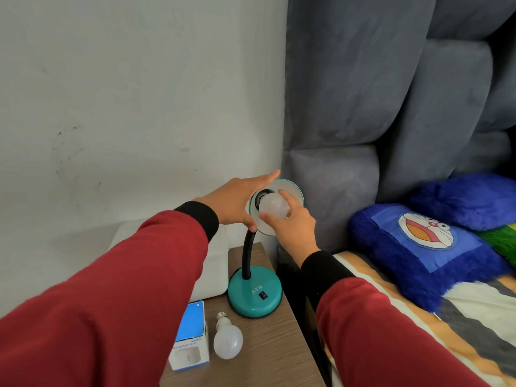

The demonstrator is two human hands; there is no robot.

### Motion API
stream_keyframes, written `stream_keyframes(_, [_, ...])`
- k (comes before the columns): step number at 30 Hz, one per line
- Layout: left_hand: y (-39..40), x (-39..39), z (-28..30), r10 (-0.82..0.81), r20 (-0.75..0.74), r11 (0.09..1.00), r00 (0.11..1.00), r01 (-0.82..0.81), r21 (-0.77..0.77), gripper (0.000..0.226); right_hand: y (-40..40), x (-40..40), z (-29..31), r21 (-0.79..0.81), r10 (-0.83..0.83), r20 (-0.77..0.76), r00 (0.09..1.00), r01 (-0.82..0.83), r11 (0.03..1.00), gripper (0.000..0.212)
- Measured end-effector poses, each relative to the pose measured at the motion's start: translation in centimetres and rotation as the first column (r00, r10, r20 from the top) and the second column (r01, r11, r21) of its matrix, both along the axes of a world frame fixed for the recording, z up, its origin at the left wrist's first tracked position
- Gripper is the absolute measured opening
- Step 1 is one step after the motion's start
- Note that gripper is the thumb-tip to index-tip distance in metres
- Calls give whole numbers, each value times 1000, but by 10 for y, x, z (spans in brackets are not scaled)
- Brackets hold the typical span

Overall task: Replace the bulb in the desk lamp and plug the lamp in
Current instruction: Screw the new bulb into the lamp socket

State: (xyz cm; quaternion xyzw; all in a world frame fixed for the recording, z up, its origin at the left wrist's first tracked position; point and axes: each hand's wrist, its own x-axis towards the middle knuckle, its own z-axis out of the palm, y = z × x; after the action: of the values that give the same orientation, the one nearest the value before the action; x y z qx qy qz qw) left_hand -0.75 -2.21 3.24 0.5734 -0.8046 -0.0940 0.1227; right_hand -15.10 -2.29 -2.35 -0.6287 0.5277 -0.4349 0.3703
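Bracing the lamp shade (pixel 291 191) from behind with the left hand (pixel 237 203), fingers (pixel 262 179) straight. Pinching the bulb (pixel 273 209) inside the shade with the right hand (pixel 294 229), fingertips (pixel 285 195) curled. Hard to see the socket (pixel 263 194) behind it.

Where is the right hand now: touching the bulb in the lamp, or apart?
Touching. The head view shows the right hand pinching the bulb inside the lamp shade, thumb below, finger above.

I'm on one view: head cam, wide-angle, worn up high, facing fwd & down. It sits close over the lamp (pixel 254 298) on the table (pixel 273 358), w/ wall (pixel 111 93) to the left, bed (pixel 469 314) to the right.
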Motion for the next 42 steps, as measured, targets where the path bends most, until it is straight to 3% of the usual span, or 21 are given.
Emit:
stream_keyframes(11, [-1,2,-1,6,1,1000,1000,-6,-14,120,-1,4,-1,49,-16,51,999,13,999,64])
stream_keyframes(24, [2,1,-1,67,-15,998,998,-67,4,123,-2,-2,12,149,48,-145,988,-26,988,82])
stream_keyframes(30, [13,8,1,119,76,993,990,-120,12,103,1,-1,24,166,19,-287,958,30,986,63])
stream_keyframes(36, [33,21,8,279,306,944,910,-318,84,73,16,0,41,77,16,-593,805,37,996,42])
stream_keyframes(42, [79,40,24,361,427,874,829,-460,154,67,43,-6,62,11,-13,-805,594,37,999,44])
